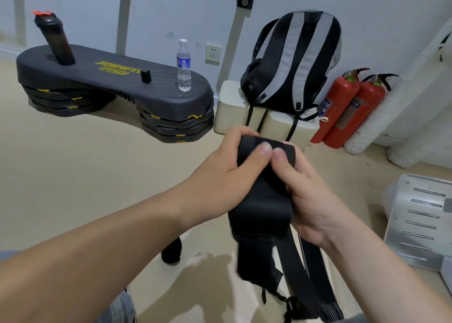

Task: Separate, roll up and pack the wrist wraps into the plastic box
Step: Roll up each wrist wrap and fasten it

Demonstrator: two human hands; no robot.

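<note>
Closest in, below the fingers, the loose tails [310,273] of the black wrist wraps [261,200] hang down in several straps, the ends blurred at the bottom edge. Up we go, and both hands are on the bundle. The left hand [220,168] has its fingers curled over the top of the folded wrap with the thumb [259,151] pressed onto the front face. The right hand [308,200] grips the other side, its thumb [281,156] planted just beside the left one, tips nearly touching. The wraps sit squarely between the two palms, held in the air above the beige floor [73,163].

Under the left forearm, on the floor, lies a small dark object [172,251]; what it is, I cannot tell. To the right of the fingers is a grey slotted metal panel [420,227].

Beyond the fingertips, cream blocks [232,102] carry a striped black-and-grey backpack [293,66], with two red fire extinguishers [347,107] just beside them. Far left of the fingers, a black step platform [110,78] bears a water bottle [184,66] and a dark shaker bottle [55,39], and there's a wall socket [213,53] behind.
</note>
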